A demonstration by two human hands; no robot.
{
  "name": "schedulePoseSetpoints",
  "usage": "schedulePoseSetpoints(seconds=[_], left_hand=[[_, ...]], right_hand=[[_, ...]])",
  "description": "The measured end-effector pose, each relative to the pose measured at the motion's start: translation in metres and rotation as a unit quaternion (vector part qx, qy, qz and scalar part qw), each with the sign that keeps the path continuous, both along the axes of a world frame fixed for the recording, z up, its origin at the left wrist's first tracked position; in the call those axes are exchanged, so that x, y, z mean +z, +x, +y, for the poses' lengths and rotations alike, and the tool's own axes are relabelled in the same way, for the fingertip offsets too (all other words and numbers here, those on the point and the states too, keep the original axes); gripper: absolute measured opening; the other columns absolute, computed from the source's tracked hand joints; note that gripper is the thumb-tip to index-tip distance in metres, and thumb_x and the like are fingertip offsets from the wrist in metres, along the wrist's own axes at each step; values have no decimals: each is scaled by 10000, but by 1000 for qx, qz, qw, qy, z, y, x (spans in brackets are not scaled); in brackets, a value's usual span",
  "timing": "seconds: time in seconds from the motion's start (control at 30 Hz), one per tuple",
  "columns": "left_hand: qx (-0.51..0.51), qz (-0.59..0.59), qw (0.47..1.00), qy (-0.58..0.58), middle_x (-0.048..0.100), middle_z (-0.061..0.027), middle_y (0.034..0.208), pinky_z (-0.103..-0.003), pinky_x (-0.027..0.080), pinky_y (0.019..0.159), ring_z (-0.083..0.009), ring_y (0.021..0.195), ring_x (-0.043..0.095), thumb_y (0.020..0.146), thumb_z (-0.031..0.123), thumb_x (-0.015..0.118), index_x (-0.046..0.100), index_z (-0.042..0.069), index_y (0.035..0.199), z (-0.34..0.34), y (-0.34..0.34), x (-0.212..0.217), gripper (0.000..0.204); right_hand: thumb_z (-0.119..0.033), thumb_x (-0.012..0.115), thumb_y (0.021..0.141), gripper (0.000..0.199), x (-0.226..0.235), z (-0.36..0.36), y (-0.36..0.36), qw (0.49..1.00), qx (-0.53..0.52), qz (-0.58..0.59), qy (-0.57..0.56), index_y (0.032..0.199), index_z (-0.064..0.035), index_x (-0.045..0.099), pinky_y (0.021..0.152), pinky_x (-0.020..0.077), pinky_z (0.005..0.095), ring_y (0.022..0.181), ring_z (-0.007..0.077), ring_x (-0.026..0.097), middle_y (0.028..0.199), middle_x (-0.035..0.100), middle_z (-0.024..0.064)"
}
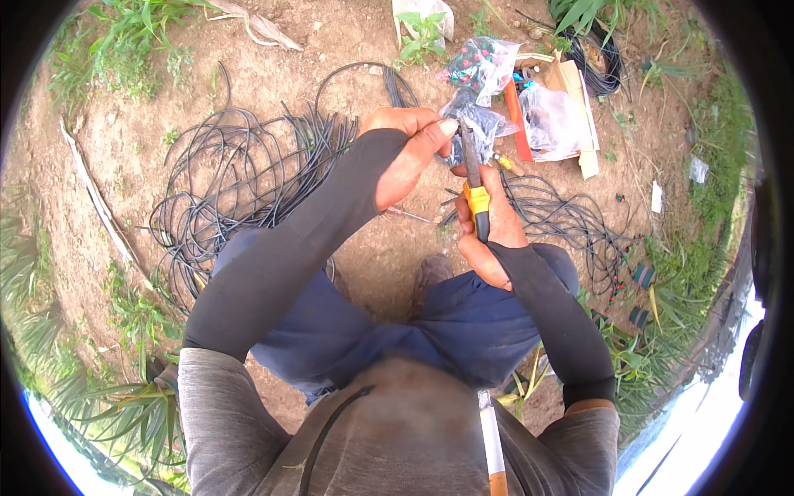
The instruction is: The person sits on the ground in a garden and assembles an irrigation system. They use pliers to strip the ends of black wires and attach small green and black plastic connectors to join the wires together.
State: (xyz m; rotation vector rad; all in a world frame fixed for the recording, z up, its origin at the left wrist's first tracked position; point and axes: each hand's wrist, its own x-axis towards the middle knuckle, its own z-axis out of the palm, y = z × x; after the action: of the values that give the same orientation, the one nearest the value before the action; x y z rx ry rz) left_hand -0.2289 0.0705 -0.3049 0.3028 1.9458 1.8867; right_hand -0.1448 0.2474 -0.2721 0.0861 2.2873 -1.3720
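Observation:
My right hand (500, 219) is wrapped round a hand tool (477, 201) with a yellow-and-black handle and a long, dark metal front end pointing away from me. Whether it is pliers or a blade is not clear. Just left of the tool's tip, my left hand (404, 157) is closed in a pinch, thumb against fingers. What it pinches, if anything, is too small to make out. Both hands are raised over the ground in front of my knees. Beyond the tool lies a clear plastic bag (490, 124) with dark contents.
Black tubing (223, 178) lies in a loose heap at left, with more thin tubing (562, 215) at right. An open cardboard box (585, 116) holds plastic bags. Beside it rests a bag of red and green pieces (484, 66). A black coil (604, 62) lies far right.

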Motion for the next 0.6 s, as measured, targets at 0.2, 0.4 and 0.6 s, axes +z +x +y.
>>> schedulePoseSetpoints(seconds=[0.2,0.4,0.6], left_hand=[[-62,-327,921,204,309,69,506,-237,234,370,-58,373,291,977,301,492,512,50,792,-7,-6,1,312],[-173,-401,874,212,305,76,503,-237,231,357,-59,364,276,989,297,461,516,59,816,-18,-21,-8,299],[-156,-285,922,208,317,50,523,-230,264,392,-70,404,290,1011,294,400,576,-5,947,-18,-21,6,353]], right_hand=[[43,510,662,736,-7,3,-1,987,33,100,123,1356,-89,305,738,452,345,798,291,531,908,494,140],[72,515,681,713,-14,9,1,963,84,200,160,1348,-69,309,839,466,410,1025,429,557,1114,511,247],[27,496,654,888,0,-1,-9,999,-5,21,-32,1477,-81,181,978,360,338,1156,214,473,1248,506,135]])
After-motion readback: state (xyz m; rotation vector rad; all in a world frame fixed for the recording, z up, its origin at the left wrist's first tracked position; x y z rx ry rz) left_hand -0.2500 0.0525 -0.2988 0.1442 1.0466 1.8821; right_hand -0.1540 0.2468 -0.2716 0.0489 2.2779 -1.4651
